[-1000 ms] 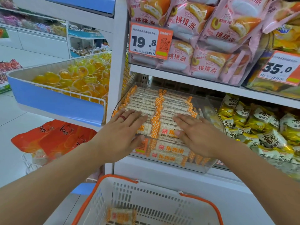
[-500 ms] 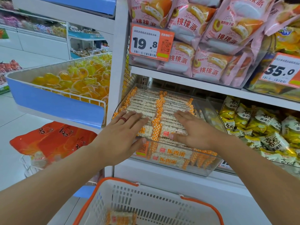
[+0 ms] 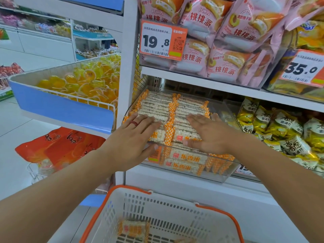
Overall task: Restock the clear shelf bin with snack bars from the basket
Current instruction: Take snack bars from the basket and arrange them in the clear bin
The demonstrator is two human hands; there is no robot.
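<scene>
The clear shelf bin (image 3: 226,174) sits on the lower shelf, filled with two rows of white snack bars (image 3: 157,106) with orange checked ends. My left hand (image 3: 133,137), with a red ring, lies flat on the left row, its thumb at the bin's front rim. My right hand (image 3: 210,134) lies flat on the right row, fingers straight. Below, the white basket (image 3: 175,207) with an orange rim holds a snack bar (image 3: 133,230) on its floor.
Pink cake packs (image 3: 226,55) and an orange 19.8 price tag (image 3: 163,40) fill the shelf above. Yellow snack bags (image 3: 280,130) lie to the right of the bin. A blue-fronted tray of yellow jelly cups (image 3: 84,83) juts out at left, orange bags (image 3: 57,146) beneath it.
Both hands have slid a little further back over the bars, still lying flat. The view has shifted slightly.
</scene>
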